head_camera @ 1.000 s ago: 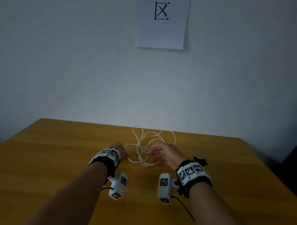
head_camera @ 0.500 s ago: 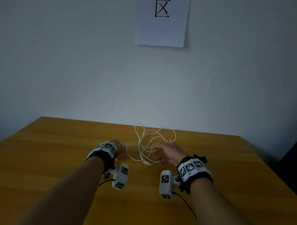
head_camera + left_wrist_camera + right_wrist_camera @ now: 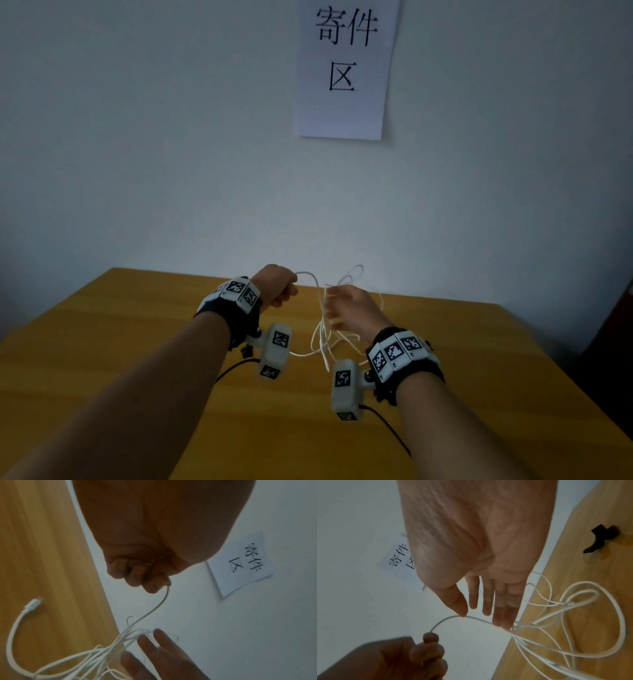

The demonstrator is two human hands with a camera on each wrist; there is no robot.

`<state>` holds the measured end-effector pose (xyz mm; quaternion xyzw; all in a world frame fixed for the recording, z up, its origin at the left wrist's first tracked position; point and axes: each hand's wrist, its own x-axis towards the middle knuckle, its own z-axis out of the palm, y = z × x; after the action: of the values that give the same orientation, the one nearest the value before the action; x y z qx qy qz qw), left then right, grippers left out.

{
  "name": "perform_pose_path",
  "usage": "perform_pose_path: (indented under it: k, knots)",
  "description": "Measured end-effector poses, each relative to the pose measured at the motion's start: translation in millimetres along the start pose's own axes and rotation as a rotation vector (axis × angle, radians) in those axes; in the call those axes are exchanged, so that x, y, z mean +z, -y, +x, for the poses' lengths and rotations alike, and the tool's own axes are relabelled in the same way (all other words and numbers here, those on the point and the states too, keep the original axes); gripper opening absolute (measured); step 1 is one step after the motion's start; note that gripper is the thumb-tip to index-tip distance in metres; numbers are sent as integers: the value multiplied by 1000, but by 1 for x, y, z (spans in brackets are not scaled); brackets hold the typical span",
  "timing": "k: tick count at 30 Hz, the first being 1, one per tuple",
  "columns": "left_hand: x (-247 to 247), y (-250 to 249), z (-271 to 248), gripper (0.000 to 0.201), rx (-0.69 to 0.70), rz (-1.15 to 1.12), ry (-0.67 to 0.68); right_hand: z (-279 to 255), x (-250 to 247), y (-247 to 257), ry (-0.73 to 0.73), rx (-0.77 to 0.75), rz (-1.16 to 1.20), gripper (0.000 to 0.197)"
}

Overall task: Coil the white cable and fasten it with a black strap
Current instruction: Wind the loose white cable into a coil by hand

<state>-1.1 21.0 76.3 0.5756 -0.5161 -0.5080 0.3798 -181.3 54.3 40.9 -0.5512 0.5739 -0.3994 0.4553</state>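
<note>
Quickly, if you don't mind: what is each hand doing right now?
Left hand: fist closed round one end of the white cable.
Right hand: open, straight fingers touching the cable's loops.

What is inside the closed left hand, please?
The left hand grips one strand of the white cable, which leaves the fist beside the fingers. How much cable lies inside the fist is covered.

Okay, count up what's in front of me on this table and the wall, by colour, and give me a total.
White: 2, the white cable and the paper sign on the wall.
Black: 1, the black strap lying on the table.
Total: 3 things.
</note>
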Motion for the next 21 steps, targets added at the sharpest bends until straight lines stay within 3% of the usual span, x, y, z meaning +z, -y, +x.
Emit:
perform_pose_path:
  k: [2, 4, 7, 13, 18, 21]
  knots:
    - [3, -9, -11, 18, -3, -74, 90, -3, 0, 6, -10, -51, -51, 49]
    - [7, -14, -20, 30, 11, -115, 176, -9, -1, 12, -4, -85, -107, 57]
    - [15, -18, -26, 45, 62, -142, 244, -17, -3, 16, 23, -99, -188, 56]
    - [21, -26, -46, 41, 124, -171, 390, -29, -9, 18, 8, -165, -286, 57]
    - [23, -36, -60, 38, 245, -186, 385, -34, -11, 24, 17, -218, -368, 33]
    - [25, -42, -66, 36, 250, -214, 405, -37, -10, 28, 30, -299, -450, 47]
